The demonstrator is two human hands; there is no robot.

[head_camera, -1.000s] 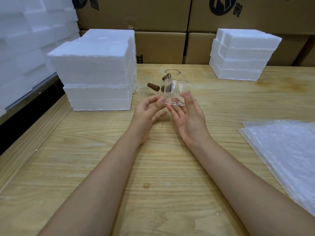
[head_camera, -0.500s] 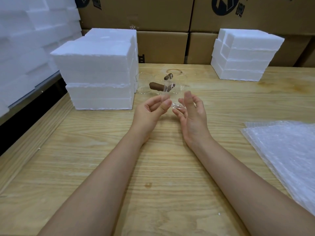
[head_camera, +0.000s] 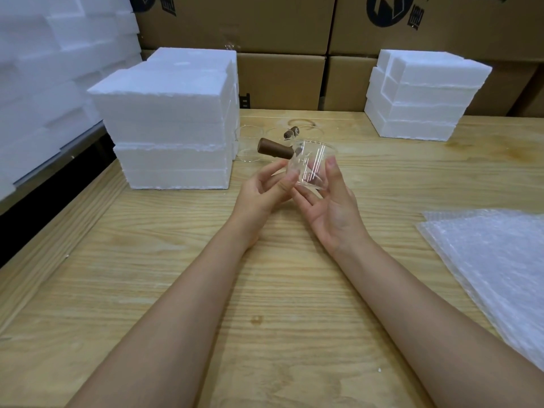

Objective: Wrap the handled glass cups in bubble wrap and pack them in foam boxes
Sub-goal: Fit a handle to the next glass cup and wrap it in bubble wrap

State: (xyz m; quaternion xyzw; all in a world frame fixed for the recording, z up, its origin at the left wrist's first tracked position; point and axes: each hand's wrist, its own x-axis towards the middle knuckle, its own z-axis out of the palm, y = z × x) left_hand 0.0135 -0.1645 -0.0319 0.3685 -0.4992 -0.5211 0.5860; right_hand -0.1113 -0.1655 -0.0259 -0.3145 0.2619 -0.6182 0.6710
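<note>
A: The hands, what do they have?

B: Both hold one glass cup [head_camera: 312,166], lifted above the desk [head_camera: 176,275]. The right hand [head_camera: 332,213] lies palm up, its thumb pressed to the cup's right wall and its fingers curled under the base. The left hand [head_camera: 262,195] is half closed, with its thumb on the lower left wall.

A: Where is the handle?

B: The brown handle [head_camera: 275,152] sticks out from the cup's left side, just above the left hand's fingers. I cannot tell whether they touch it. The cup's mouth faces up and a little away.

A: What else is around the cup?

B: Just behind the cup, more clear cups [head_camera: 250,144] stand on the desk, one with a small brown handle. How many there are is hard to count through the glass. Left of the cup stands a tall stack of foam boxes [head_camera: 167,128]. Behind the cup and well to the right is a lower foam stack [head_camera: 424,95].

A: And the wrapping?

B: Sheets of bubble wrap [head_camera: 494,260] lie flat, right of the cup and nearer the person, well apart from both hands. Far behind the cup, cardboard boxes [head_camera: 282,81] make a wall, and more foam [head_camera: 44,83] is piled far to its left.
</note>
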